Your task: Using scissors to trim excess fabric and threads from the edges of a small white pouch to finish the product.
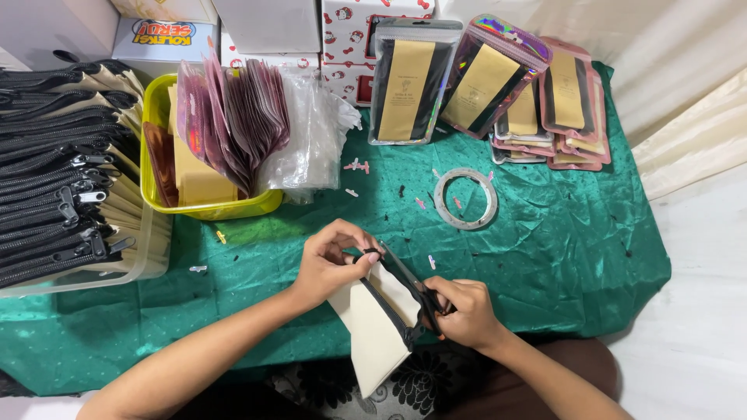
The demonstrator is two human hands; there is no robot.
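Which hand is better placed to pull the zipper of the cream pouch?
Probably the right hand: it pinches the black zipper at the lower end of the cream pouch. The left hand grips the upper end and steadies it.

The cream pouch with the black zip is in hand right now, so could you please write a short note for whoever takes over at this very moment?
Left hand: grip on the top end of the cream pouch, at its black zip.
Right hand: grip on the zip's lower end.
The pouch is held above the green cloth.
Done: packed pouches stacked at the back.
Left: more zip pouches in the clear bin; sleeves in the yellow tub; a tape roll nearby.
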